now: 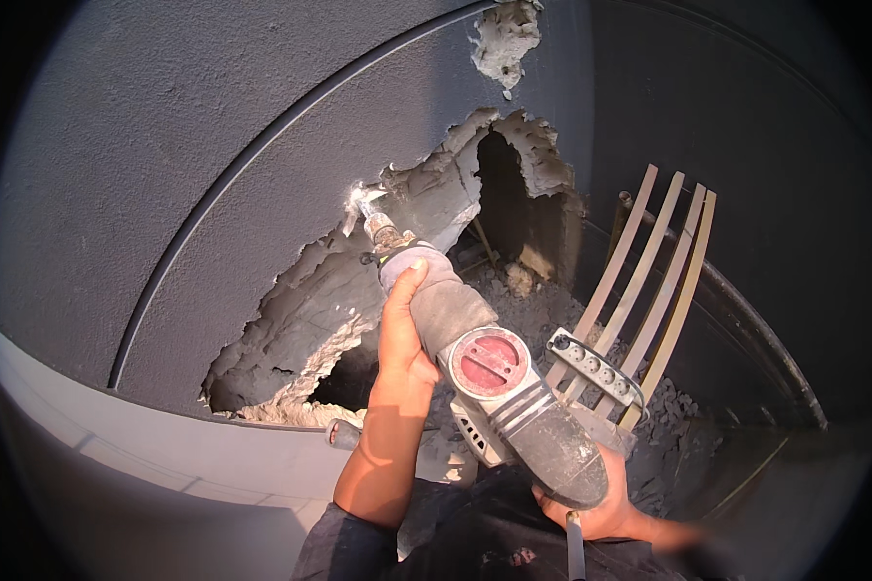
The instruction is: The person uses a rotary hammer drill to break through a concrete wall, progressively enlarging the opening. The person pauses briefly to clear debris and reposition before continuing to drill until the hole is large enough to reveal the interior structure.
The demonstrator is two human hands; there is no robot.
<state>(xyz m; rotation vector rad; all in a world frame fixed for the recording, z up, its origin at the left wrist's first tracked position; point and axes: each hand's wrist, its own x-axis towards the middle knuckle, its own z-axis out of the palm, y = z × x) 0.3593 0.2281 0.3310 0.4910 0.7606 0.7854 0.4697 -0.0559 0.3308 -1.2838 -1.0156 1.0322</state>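
I hold a dusty rotary demolition hammer (480, 387) with a red round cap. My left hand (402, 339) is closed round its front barrel, thumb on top. My right hand (606, 494) is closed round the rear handle, partly hidden by the tool. The metal bit (366, 205) meets the upper left broken edge of a large ragged hole (310, 281) in a dark grey, textured wall (165, 145). Pale flakes show at the tip. Behind the hole's broken layers are dark cavities (499, 184).
A smaller broken patch (504, 44) is higher up. Several long pale strips (646, 252) lean at the right, with a power strip (596, 373) over them and a curved pipe (794, 378) behind. Rubble (673, 445) lies below. A pale ledge (107, 436) runs along the lower left.
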